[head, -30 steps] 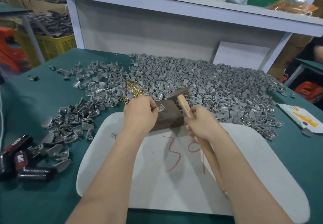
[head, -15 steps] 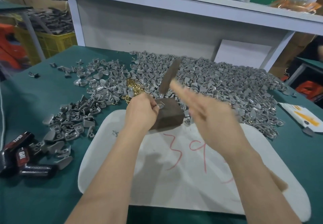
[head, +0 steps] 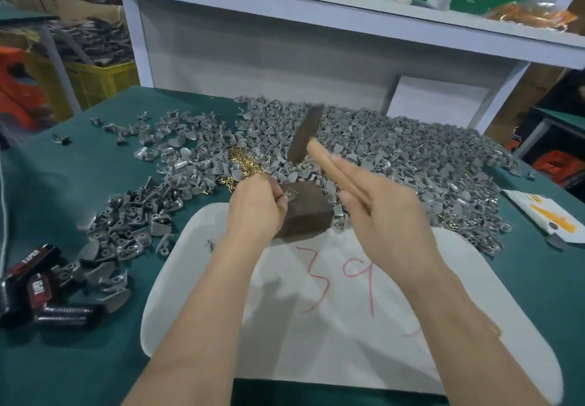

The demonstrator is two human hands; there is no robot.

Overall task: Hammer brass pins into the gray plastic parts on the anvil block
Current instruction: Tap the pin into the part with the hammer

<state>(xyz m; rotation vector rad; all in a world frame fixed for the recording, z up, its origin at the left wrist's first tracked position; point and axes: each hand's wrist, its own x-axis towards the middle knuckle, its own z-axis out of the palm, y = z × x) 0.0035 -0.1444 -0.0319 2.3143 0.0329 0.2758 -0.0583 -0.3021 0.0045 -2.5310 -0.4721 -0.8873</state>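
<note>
Steadying light, stiff gray part [head: 290, 196].
Left hand [head: 256, 206] is pinching its edge; right hand [head: 389, 215] is gripping hammer [head: 305, 135].

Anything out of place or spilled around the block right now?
Nothing looks damaged. The anvil block sits skewed at the far edge of the white pad, and loose brass pins lie scattered among the gray parts behind the left hand, likely just the working layout.

We see a green bench [head: 63, 358] bearing a white mat [head: 348, 342] with red marks, a wide heap of gray plastic parts [head: 395, 152], a small pile of brass pins [head: 242, 163] and black packets [head: 34, 291] at left.
</note>
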